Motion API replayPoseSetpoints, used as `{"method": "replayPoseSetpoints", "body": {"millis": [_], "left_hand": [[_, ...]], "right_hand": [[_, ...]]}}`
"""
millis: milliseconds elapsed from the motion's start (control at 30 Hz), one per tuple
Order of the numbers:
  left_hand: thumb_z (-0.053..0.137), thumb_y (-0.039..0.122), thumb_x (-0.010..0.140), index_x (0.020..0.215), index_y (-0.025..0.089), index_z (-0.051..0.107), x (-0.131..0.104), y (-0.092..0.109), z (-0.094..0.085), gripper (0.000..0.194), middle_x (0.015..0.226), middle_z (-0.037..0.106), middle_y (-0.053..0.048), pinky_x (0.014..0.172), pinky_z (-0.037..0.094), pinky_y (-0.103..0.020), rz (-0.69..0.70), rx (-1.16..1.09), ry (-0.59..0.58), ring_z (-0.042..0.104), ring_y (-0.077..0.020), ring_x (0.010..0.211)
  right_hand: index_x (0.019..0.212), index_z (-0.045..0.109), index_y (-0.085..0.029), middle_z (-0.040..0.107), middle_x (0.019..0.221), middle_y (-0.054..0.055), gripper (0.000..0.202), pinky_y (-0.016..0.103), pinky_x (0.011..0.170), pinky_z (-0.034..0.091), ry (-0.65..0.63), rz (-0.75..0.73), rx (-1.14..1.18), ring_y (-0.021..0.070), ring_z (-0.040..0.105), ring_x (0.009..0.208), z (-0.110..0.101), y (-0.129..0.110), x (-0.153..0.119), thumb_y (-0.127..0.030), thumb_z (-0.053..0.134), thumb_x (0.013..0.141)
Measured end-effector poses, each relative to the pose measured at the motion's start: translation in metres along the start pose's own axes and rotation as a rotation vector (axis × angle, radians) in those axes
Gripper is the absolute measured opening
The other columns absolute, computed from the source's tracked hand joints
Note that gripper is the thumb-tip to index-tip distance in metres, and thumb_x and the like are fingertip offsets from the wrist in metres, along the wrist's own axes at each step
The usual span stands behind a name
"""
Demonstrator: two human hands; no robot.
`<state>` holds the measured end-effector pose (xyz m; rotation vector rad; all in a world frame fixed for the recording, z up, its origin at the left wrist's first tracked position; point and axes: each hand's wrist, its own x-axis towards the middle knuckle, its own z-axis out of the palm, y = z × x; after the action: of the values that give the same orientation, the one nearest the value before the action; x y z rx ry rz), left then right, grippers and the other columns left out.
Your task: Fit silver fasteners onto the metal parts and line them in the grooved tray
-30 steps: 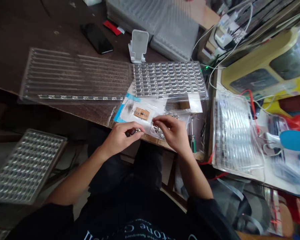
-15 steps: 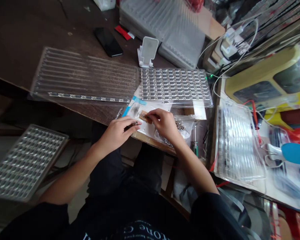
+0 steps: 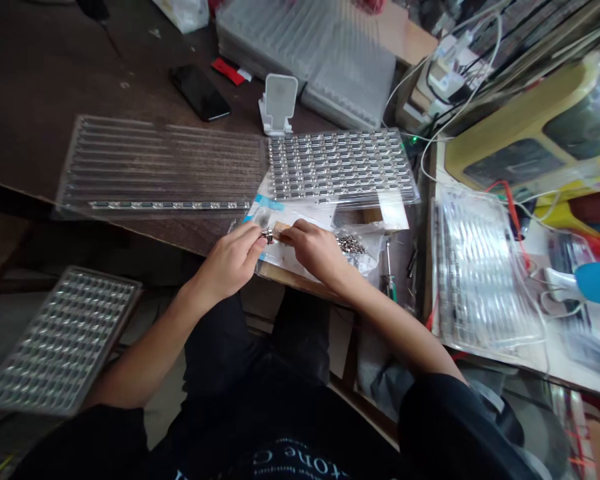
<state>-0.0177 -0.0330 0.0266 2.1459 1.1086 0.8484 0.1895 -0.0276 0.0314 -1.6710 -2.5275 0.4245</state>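
My left hand pinches a small shiny metal connector between thumb and fingertips. Close by, my right hand has its thumb and fingers pressed together over a small tan block; anything tiny in its grip is hidden. Both hands are over a white sheet at the table's front edge. Just right of my right hand lies a clear plastic bag with many small metal pieces. Behind the hands, a clear tray holds rows of metal connectors.
To the left, a ridged clear tray has one row of connectors along its front. A phone, a white stand and stacked trays are farther back. A screwdriver lies right; another filled tray sits lower left.
My left hand has brought the connector up and closer to the tan block, and my right hand has shifted slightly left. The two hands are now nearly touching. The whole view has shifted slightly.
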Motion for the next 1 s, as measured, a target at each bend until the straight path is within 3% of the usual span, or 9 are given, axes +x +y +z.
{"method": "replayPoseSetpoints", "body": {"millis": [100, 233, 433, 500, 567, 667, 800, 900, 1000], "left_hand": [[0.04, 0.023, 0.102, 0.08, 0.018, 0.057, 0.004, 0.002, 0.002, 0.029, 0.085, 0.059, -0.005, 0.077, 0.045, -0.03, 0.059, 0.001, -0.017, 0.058, -0.0185, 0.082], [0.042, 0.022, 0.101, 0.068, 0.019, 0.051, 0.009, 0.001, 0.007, 0.034, 0.074, 0.056, -0.002, 0.071, 0.043, -0.028, 0.108, -0.038, -0.01, 0.056, -0.0154, 0.072], [0.062, 0.029, 0.091, 0.057, 0.02, 0.037, 0.014, -0.007, 0.012, 0.044, 0.055, 0.045, 0.004, 0.057, 0.037, -0.025, 0.0, -0.016, 0.054, 0.048, -0.0105, 0.054], [0.066, 0.031, 0.089, 0.061, 0.02, 0.044, 0.015, -0.007, 0.011, 0.037, 0.056, 0.051, 0.004, 0.057, 0.041, -0.023, -0.08, -0.023, 0.078, 0.054, -0.0107, 0.055], [0.066, 0.033, 0.09, 0.082, 0.019, 0.06, 0.017, -0.007, 0.009, 0.017, 0.067, 0.065, 0.002, 0.063, 0.05, -0.022, -0.178, -0.11, 0.055, 0.066, -0.0133, 0.064], [0.061, 0.041, 0.095, 0.112, 0.019, 0.068, 0.02, -0.007, 0.008, 0.028, 0.092, 0.076, -0.004, 0.074, 0.059, -0.025, -0.298, -0.256, 0.002, 0.075, -0.017, 0.079], [0.061, 0.052, 0.095, 0.099, 0.017, 0.074, 0.024, -0.012, 0.009, 0.037, 0.089, 0.077, -0.006, 0.071, 0.062, -0.025, -0.392, -0.383, 0.06, 0.075, -0.0172, 0.075], [0.073, 0.055, 0.086, 0.098, 0.015, 0.075, 0.025, -0.016, 0.011, 0.042, 0.078, 0.075, -0.006, 0.068, 0.062, -0.027, -0.449, -0.503, 0.046, 0.074, -0.0183, 0.07], [0.084, 0.053, 0.075, 0.102, 0.015, 0.076, 0.025, -0.018, 0.012, 0.047, 0.085, 0.077, -0.008, 0.073, 0.063, -0.03, -0.455, -0.517, 0.023, 0.074, -0.0206, 0.077]], "right_hand": [[0.104, 0.077, -0.02, 0.073, 0.105, 0.008, 0.025, 0.029, 0.078, 0.048, 0.065, -0.039, 0.207, 0.0188, 0.068, 0.09, -0.008, 0.012, 0.0, -0.015, 0.053, 0.098], [0.098, 0.078, -0.02, 0.076, 0.101, 0.006, 0.025, 0.033, 0.085, 0.052, 0.3, -0.054, 0.372, 0.0195, 0.071, 0.093, -0.028, 0.033, -0.007, -0.016, 0.054, 0.096], [0.093, 0.079, -0.022, 0.077, 0.095, 0.004, 0.021, 0.034, 0.08, 0.053, 0.483, -0.031, 0.437, 0.0191, 0.071, 0.088, -0.051, 0.055, -0.021, -0.021, 0.058, 0.093], [0.093, 0.079, -0.022, 0.077, 0.095, 0.003, 0.021, 0.033, 0.081, 0.052, 0.461, -0.014, 0.454, 0.0188, 0.071, 0.088, -0.049, 0.057, -0.023, -0.02, 0.058, 0.092], [0.097, 0.078, -0.022, 0.077, 0.097, 0.003, 0.023, 0.033, 0.081, 0.051, 0.362, -0.008, 0.444, 0.0186, 0.07, 0.088, -0.042, 0.054, -0.022, -0.017, 0.057, 0.09], [0.106, 0.077, -0.021, 0.076, 0.099, 0.006, 0.025, 0.033, 0.076, 0.048, 0.193, 0.026, 0.359, 0.0197, 0.068, 0.086, -0.026, 0.046, -0.015, -0.017, 0.058, 0.091], [0.104, 0.078, -0.022, 0.074, 0.103, 0.007, 0.023, 0.032, 0.068, 0.041, 0.099, 0.081, 0.255, 0.0208, 0.067, 0.086, -0.011, 0.035, -0.005, -0.021, 0.056, 0.096], [0.1, 0.077, -0.02, 0.074, 0.103, 0.007, 0.023, 0.031, 0.067, 0.039, 0.068, 0.109, 0.23, 0.0207, 0.066, 0.087, -0.007, 0.033, -0.003, -0.02, 0.054, 0.097], [0.104, 0.075, -0.019, 0.073, 0.106, 0.008, 0.022, 0.031, 0.07, 0.041, 0.084, 0.128, 0.232, 0.0205, 0.067, 0.089, -0.008, 0.034, -0.005, -0.022, 0.054, 0.098]]}}
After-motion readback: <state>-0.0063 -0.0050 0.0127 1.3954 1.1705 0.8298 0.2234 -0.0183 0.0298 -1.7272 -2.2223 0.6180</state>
